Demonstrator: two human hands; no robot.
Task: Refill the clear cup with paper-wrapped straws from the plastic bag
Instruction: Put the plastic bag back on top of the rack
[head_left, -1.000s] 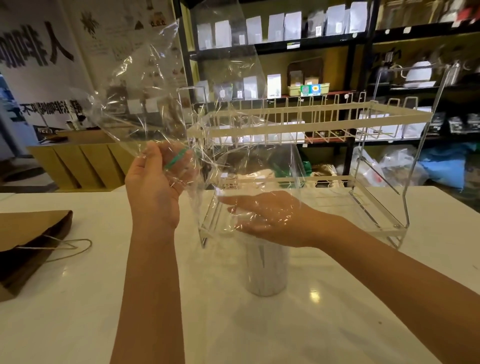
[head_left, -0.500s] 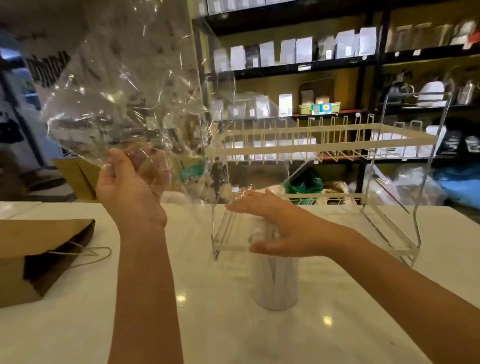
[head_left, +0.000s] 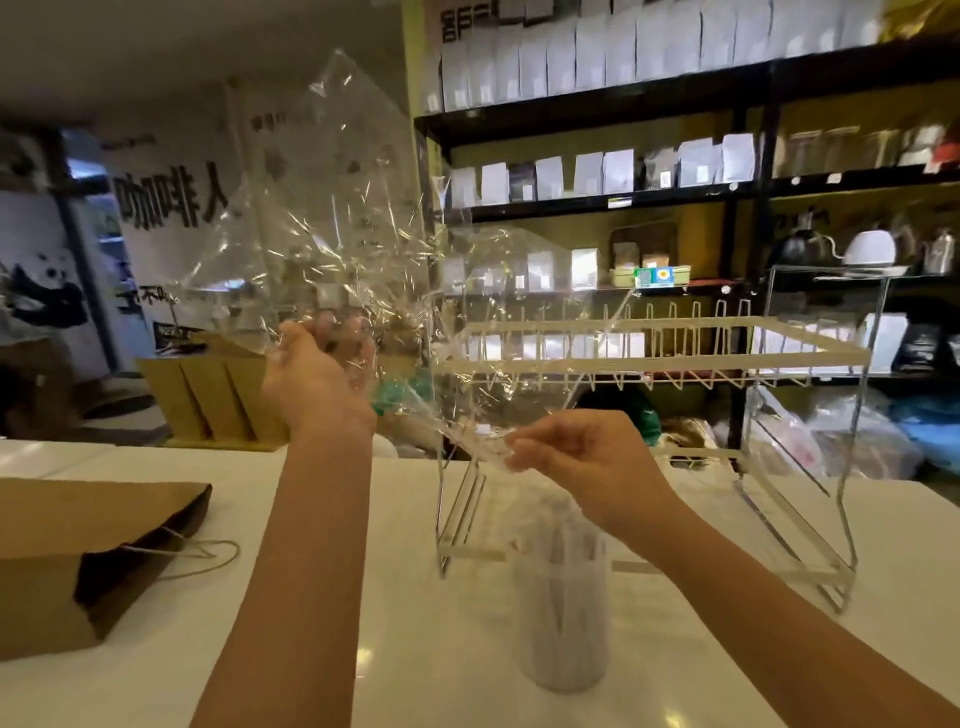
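Behind the white bench (head_left: 467, 649), shelves are blurring; the left hand (head_left: 317, 374) is gripping the crinkled clear plastic bag (head_left: 332, 249), lifted empty since a second ago, the right hand (head_left: 576, 452) now pinching its corner above the straw-filled clear cup (head_left: 563, 613).

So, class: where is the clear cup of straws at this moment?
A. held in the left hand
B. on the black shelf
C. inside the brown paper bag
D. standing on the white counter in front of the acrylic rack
D: the clear cup stands on the white counter, just before the acrylic rack, while both hands hold the plastic bag.
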